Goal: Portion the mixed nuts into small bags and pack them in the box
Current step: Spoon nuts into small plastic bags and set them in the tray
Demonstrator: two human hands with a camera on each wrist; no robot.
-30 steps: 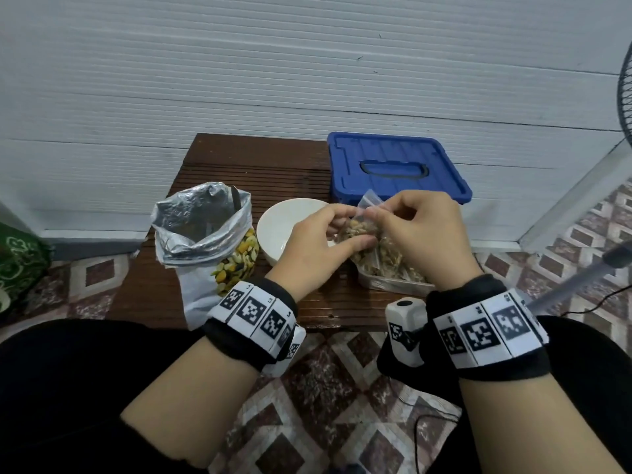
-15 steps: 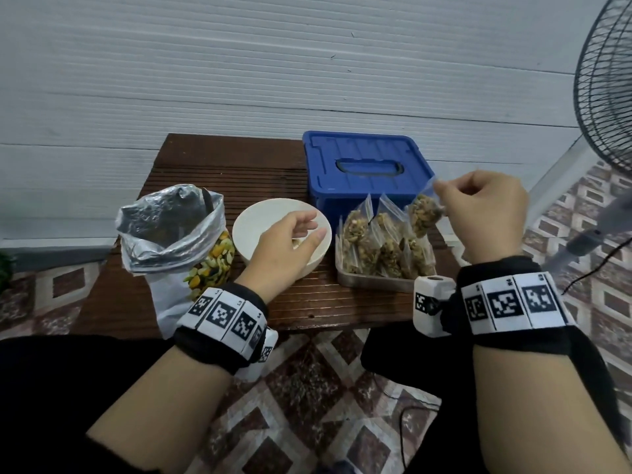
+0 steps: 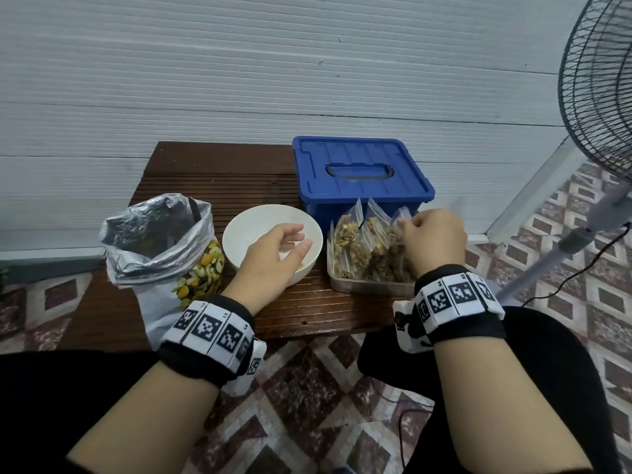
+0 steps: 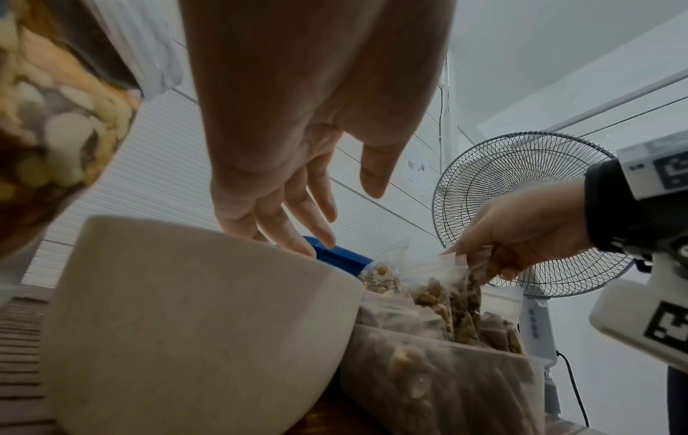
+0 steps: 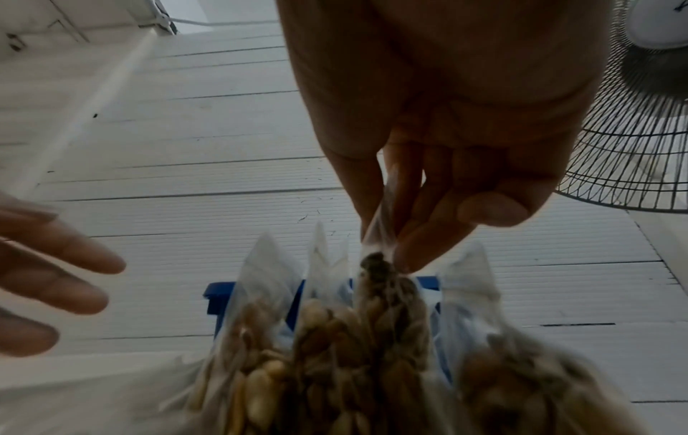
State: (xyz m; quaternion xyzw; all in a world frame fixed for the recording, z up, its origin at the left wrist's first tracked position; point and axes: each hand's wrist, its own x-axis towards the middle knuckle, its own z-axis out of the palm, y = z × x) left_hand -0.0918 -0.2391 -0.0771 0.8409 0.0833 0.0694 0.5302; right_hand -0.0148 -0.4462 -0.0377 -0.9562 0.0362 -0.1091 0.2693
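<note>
A clear plastic box (image 3: 369, 287) on the wooden table holds several small clear bags of nuts (image 3: 355, 244). My right hand (image 3: 422, 239) pinches the top of one small bag of nuts (image 5: 387, 282) among the others in the box; it shows too in the left wrist view (image 4: 446, 282). My left hand (image 3: 284, 248) hovers with relaxed fingers over the white bowl (image 3: 246, 230), holding nothing. The big foil bag of mixed nuts (image 3: 160, 241) stands open at the left. A blue lidded box (image 3: 359, 172) sits behind the clear box.
A standing fan (image 3: 598, 97) is at the right with its cable on the tiled floor. The white wall runs close behind the table (image 3: 212, 172). My knees in black are at the table's near edge.
My right hand has come down from beside the blue box and lowered its small bag among the others in the clear box. My left hand let go earlier and stays over the bowl.
</note>
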